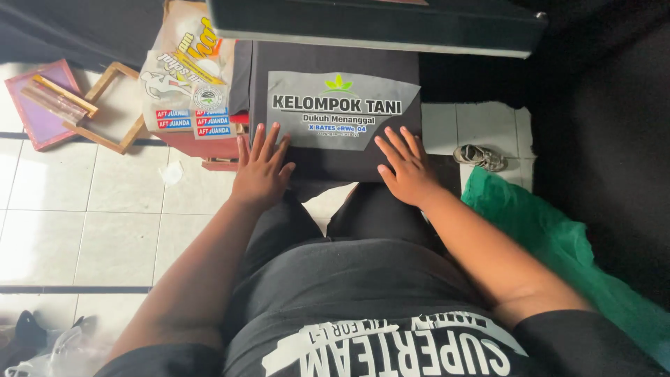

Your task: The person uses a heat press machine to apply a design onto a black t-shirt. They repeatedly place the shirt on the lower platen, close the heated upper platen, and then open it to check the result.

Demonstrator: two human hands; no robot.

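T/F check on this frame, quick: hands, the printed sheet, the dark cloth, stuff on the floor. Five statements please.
1. Both hands lie flat on the dark cloth. True: the left hand and the right hand rest palm down, fingers spread.
2. The printed sheet lies on the floor tiles. False: it lies on the dark cloth, on the raised surface.
3. The right hand's fingertips touch the sheet's lower edge. True.
4. A green cloth lies on the person's left. False: it is on the right side.
5. The wooden frames are stacked on the dark cloth. False: they lie on the tiled floor, to the left.
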